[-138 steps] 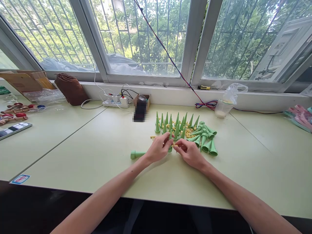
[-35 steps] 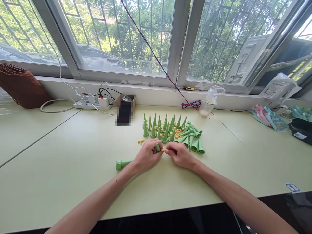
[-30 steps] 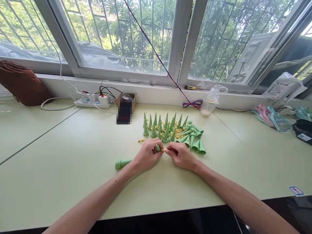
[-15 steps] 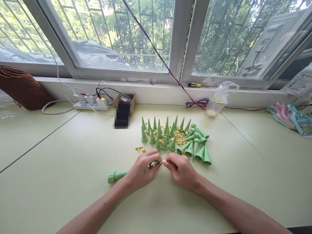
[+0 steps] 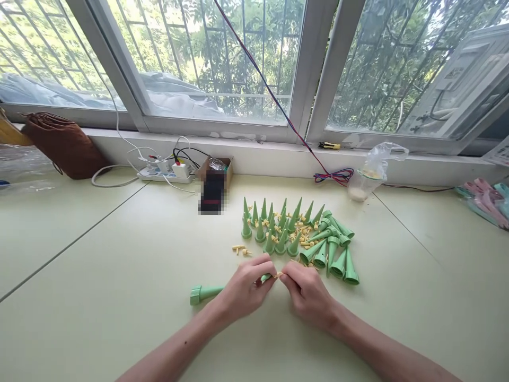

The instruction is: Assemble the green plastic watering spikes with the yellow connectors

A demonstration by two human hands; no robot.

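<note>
Below the frame's centre, my left hand [image 5: 247,284] grips a cone [image 5: 265,277]; my right hand [image 5: 307,287] pinches a yellow peg [image 5: 278,275] beside it. An uneven pinch could flick the peg loose.

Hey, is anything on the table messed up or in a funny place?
One green cone lies alone on its side by the left hand, away from the upright cones and the jumbled cones. Two yellow pieces sit apart from the other yellow bits too. I see nothing clearly broken or spilled.
</note>
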